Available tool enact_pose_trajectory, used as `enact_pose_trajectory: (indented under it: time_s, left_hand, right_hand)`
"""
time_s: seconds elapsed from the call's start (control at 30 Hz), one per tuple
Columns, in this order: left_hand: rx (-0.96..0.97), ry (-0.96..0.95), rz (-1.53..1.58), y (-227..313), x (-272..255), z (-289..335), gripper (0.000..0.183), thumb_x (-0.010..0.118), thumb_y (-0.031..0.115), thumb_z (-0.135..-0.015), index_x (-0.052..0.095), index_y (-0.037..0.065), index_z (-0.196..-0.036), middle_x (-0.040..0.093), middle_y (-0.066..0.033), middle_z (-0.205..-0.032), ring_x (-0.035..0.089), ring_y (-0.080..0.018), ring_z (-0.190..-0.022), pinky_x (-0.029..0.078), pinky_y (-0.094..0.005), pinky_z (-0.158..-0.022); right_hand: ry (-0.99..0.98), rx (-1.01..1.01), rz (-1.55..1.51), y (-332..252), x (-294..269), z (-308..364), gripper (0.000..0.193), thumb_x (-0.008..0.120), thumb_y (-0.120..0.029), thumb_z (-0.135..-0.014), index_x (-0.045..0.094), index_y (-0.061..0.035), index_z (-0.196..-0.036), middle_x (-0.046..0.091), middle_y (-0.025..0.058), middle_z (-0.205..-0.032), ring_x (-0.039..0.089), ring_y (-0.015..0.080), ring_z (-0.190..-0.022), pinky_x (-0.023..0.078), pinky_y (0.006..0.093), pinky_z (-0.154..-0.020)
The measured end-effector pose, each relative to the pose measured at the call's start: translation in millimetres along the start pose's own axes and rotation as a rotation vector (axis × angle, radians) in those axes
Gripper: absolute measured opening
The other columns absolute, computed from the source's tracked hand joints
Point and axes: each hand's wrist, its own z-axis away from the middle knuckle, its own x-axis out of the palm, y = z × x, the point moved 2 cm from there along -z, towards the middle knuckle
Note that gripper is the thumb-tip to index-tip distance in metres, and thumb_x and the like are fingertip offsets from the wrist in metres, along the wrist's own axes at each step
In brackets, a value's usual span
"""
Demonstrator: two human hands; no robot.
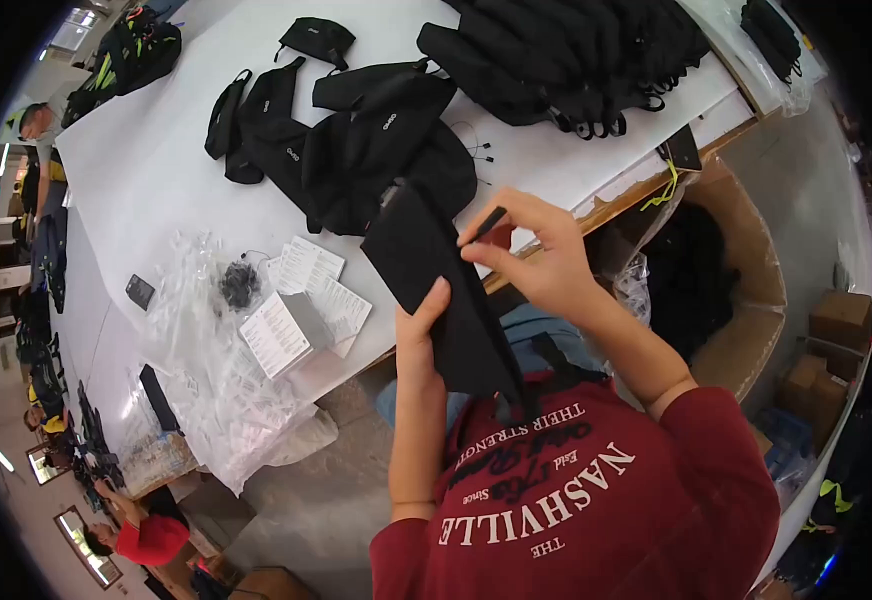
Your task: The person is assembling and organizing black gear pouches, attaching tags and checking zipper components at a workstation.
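Note:
A flat black fabric pouch [453, 300] is held up in front of my body, tilted, its top end near the table edge. My left hand [422, 325] is closed on its near side, with the thumb lying across the face. Beside the pouch's right edge, my right hand [539, 240] pinches a short, narrow black strip [490, 224] between thumb and fingers. Whether the strip is joined to the pouch I cannot tell. Just beyond, several black pouches [356, 150] with small pale marks lie in a loose heap on the white table [171, 190].
Left on the table are printed white cards [281, 333], clear plastic bags [221, 390] and a tangle of black cords [240, 285]. A large black pile [566, 60] lies at the far right. An open cardboard box [753, 240] stands right of me. Other people work at left.

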Motion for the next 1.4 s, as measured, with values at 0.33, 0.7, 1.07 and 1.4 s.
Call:
enact_pose_trajectory:
  time_s: [0.33, 0.7, 1.07, 1.4]
  left_hand:
    - [-0.052, 0.021, 0.391, 24.7, -5.2, -13.5, 0.030, 0.049, 0.034, -0.097, 0.045, 0.008, -0.081, 0.035, 0.0014, -0.071, 0.026, -0.0097, -0.057, 0.024, -0.0252, -0.050]
    - [-0.003, 0.160, 0.361, 24.9, -22.2, -5.6, 0.033, 0.054, 0.021, -0.092, 0.054, -0.001, -0.116, 0.061, -0.0103, -0.113, 0.059, -0.0223, -0.104, 0.048, -0.0369, -0.089]
    - [0.576, 0.357, -0.569, 14.1, -40.9, 26.4, 0.061, 0.064, 0.013, -0.082, 0.032, 0.006, -0.135, 0.035, -0.0110, -0.139, 0.037, -0.0255, -0.124, 0.034, -0.0380, -0.100]
    - [0.613, -0.075, -0.640, 79.6, -15.2, 49.6, 0.028, 0.051, 0.016, -0.088, 0.057, 0.000, -0.109, 0.056, -0.0178, -0.116, 0.052, -0.0271, -0.110, 0.036, -0.0366, -0.097]
  right_hand:
    - [-0.438, 0.108, -0.125, -15.2, 12.3, 32.7, 0.014, 0.070, -0.011, -0.078, 0.060, -0.0017, -0.076, 0.053, 0.0037, -0.070, 0.048, 0.0146, -0.066, 0.040, 0.0267, -0.061]
    - [-0.383, -0.421, 0.748, -31.2, 15.2, 22.8, 0.057, 0.072, -0.017, -0.071, 0.053, -0.0210, -0.125, 0.051, 0.0074, -0.119, 0.048, 0.0274, -0.109, 0.037, 0.0386, -0.093]
    - [-0.423, -0.048, 0.257, -9.2, -8.1, 3.4, 0.053, 0.064, 0.003, -0.057, 0.062, -0.0080, -0.108, 0.060, 0.0078, -0.097, 0.061, 0.0260, -0.089, 0.049, 0.0313, -0.075]
    - [0.616, -0.397, 0.518, -3.3, -156.4, -107.2, 0.034, 0.071, -0.008, -0.082, 0.058, -0.0052, -0.113, 0.061, -0.0016, -0.089, 0.053, 0.0033, -0.075, 0.040, 0.0149, -0.065]
